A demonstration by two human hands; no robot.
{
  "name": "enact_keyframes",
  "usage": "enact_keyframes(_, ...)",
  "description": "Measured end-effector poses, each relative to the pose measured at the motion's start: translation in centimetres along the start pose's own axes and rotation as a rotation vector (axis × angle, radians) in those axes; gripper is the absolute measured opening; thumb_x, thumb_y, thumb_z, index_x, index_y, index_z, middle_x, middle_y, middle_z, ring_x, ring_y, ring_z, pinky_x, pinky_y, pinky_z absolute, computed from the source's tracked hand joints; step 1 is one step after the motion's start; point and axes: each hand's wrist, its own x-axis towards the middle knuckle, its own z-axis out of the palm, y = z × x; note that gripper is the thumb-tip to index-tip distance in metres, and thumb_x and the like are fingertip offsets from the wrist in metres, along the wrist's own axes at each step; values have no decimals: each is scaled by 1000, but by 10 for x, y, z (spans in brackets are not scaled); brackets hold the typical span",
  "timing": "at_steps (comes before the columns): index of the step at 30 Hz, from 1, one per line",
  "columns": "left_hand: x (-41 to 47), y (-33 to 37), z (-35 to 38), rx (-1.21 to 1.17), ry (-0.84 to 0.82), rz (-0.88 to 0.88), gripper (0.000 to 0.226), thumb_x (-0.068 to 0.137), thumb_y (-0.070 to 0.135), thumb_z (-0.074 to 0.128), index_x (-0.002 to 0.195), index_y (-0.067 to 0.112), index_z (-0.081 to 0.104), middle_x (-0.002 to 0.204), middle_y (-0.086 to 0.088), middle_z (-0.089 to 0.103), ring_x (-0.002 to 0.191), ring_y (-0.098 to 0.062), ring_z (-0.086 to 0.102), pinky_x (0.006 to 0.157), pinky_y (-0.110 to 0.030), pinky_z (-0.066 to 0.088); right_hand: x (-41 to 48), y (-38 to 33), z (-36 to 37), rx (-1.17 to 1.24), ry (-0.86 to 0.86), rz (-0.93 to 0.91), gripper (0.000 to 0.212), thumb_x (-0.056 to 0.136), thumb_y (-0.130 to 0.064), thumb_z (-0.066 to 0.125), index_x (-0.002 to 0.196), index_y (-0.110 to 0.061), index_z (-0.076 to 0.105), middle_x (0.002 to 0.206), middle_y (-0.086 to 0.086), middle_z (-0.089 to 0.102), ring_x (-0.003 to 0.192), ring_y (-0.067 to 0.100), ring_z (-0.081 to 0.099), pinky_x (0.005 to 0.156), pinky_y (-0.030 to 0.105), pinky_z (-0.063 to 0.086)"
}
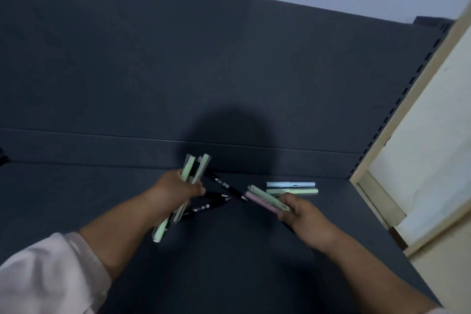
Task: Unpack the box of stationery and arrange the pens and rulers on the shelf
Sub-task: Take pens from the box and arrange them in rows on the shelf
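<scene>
Partway: your left hand [178,190] clasps a pale-green plastic pen bundle [196,168], your right hand [304,213] a pink-and-green pen pair [265,199]. Two pastel pens [291,187] lie aligned on the dark-grey shelf [76,191]; black pens [229,187] lie scattered.

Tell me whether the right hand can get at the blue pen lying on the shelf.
Probably yes: the blue pen lies just beyond the right hand, only a green pen lying between. But that hand grips pens, so grasping it looks awkward.

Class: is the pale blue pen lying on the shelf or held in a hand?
Lying on the shelf. The pale blue pen lies flat beside a green pen, beyond the right hand.
</scene>
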Motion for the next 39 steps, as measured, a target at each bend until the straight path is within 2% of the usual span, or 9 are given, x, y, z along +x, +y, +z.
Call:
enact_keyframes(2, -2, 4, 4, -47, -30, -34, 14, 83, 9, 70, 95, 10, 62, 75, -3, 58, 60, -12, 49, 47, -18, 39, 3, 13, -14, -37, -38, 61, 17, 94, -15, 55, 79, -24, 54, 67, -11, 49, 63, 6, 44, 62, 18, 37)
enact_keyframes(4, -3, 7, 7, -80, -61, -62, 14, 83, 12, 70, 94, 11, 62, 73, -3, 57, 60, -13, 48, 49, -20, 41, 11, 27, -26, -158, -40, 116, 16, 93, -21, 55, 79, -28, 56, 72, -13, 56, 74, 10, 53, 80, 29, 41)
enact_keyframes(6, -5, 10, 11, -124, -89, -81, 13, 83, 16, 71, 91, 12, 61, 72, -3, 58, 59, -14, 50, 52, -23, 40, 18, 35, -35, -320, -27, 174, 9, 93, -29, 54, 89, -36, 57, 87, -14, 59, 91, 12, 56, 97, 38, 38)
enact_keyframes(8, -5, 12, 14, -185, -104, -112, 15, 84, 23, 70, 89, 13, 61, 75, -4, 60, 60, -15, 52, 55, -24, 42, 22, 37, -39, -428, 3, 234, 15, 93, -30, 53, 106, -36, 58, 102, -10, 60, 104, 15, 55, 103, 40, 37)
enact_keyframes(11, -5, 15, 17, -258, -112, -152, 25, 85, 34, 68, 94, 11, 66, 77, -5, 61, 63, -16, 53, 64, -29, 45, 29, 42, -38, -443, 79, 229, 22, 91, -25, 56, 112, -30, 60, 114, -4, 62, 108, 20, 56, 99, 39, 41)
enact_keyframes(20, -8, 13, 15, -277, -102, -137, 25, 85, 35, 68, 90, 11, 67, 74, -5, 59, 58, -15, 52, 59, -27, 44, 31, 50, -29, -592, 262, 117, 32, 91, -22, 55, 123, -31, 59, 127, -4, 54, 117, 21, 46, 96, 36, 40)
enact_keyframes(24, -9, 10, 11, -278, -103, -137, 24, 84, 35, 69, 92, 12, 67, 78, -6, 61, 64, -16, 54, 58, -27, 45, 27, 49, -24, -652, 392, 6, 42, 85, -18, 63, 125, -28, 57, 117, -1, 52, 108, 23, 45, 88, 37, 37)
enact_keyframes(28, -10, 10, 9, -273, -101, -137, 26, 85, 33, 69, 96, 10, 66, 76, -5, 61, 65, -15, 55, 56, -25, 43, 24, 46, -17, -666, 333, -123, 22, 79, -18, 69, 100, -24, 68, 99, -4, 61, 100, 25, 52, 74, 31, 33)
enact_keyframes(39, -12, 14, 13, -248, -163, -160, 27, 84, 34, 69, 97, 11, 66, 76, -5, 59, 62, -15, 53, 54, -25, 42, 14, 34, -8, -678, 265, -31, 19, 90, -18, 51, 107, -26, 54, 111, -10, 56, 110, 18, 45, 80, 28, 29)
